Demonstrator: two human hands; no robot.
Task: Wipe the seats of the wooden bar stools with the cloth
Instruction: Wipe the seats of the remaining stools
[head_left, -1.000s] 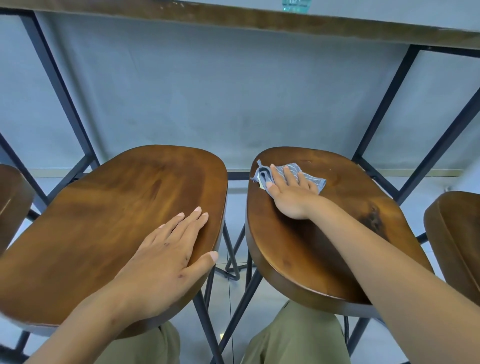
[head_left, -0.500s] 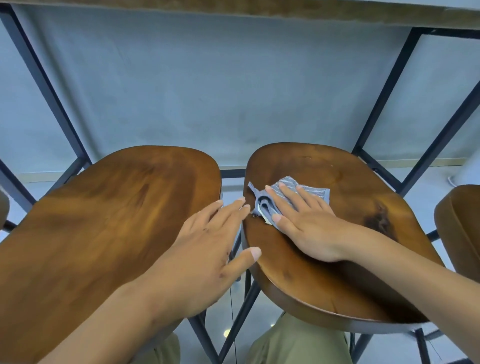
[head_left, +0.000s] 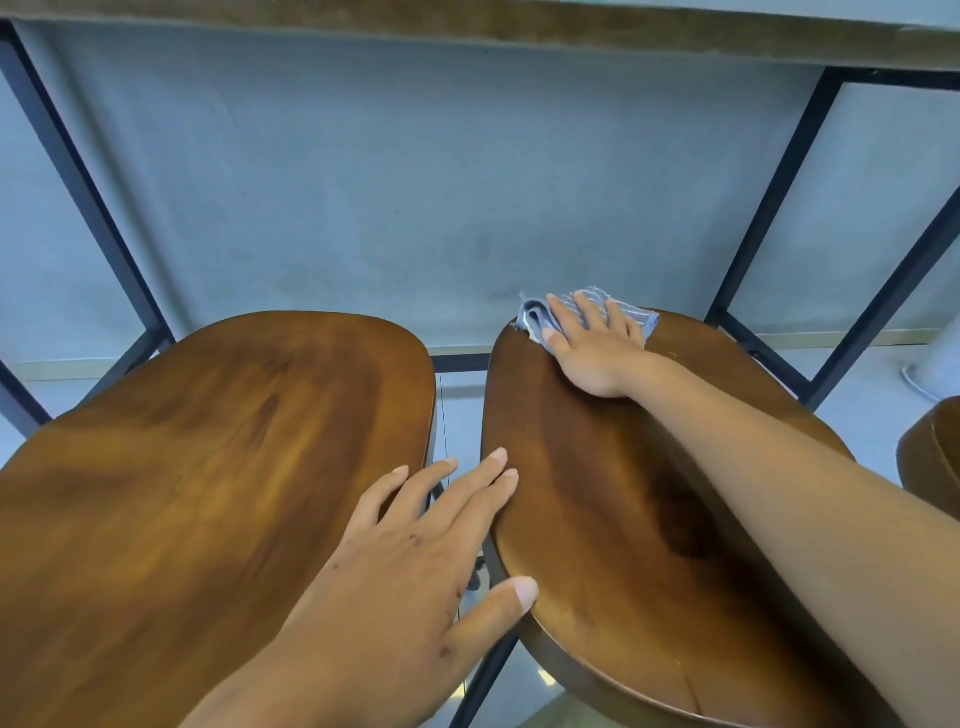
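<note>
**Wood seats, cloth at the far rim of the right stool**

Wood, dark brown and glossy, forms the two oval seats that fill the head view. The left stool seat (head_left: 208, 467) and the right stool seat (head_left: 613, 545) stand side by side, a narrow gap between them through which black metal legs (head_left: 485, 680) show.

The cloth (head_left: 535, 318), blue-grey with pale stripes and bunched at its left end, lies at the far edge of the right stool seat, partly overhanging the rim. The right hand (head_left: 592, 348) rests flat on it, fingers straight and slightly spread, pressing it down onto the wood; the forearm runs diagonally across the seat toward the lower right corner.

The left hand (head_left: 415, 551) bridges the gap between the seats. Its fingers are straight and apart, holding nothing. The middle fingertips touch the left rim of the right stool seat, and the thumb tip lies against that same rim nearer the camera. The palm sits over the right edge of the left stool seat.

A third wooden seat (head_left: 930, 452) shows in part at the right border. Above, the wooden edge of a counter (head_left: 467, 28) crosses the top, carried on a black metal frame (head_left: 769, 192) in front of a grey wall (head_left: 389, 182).
</note>
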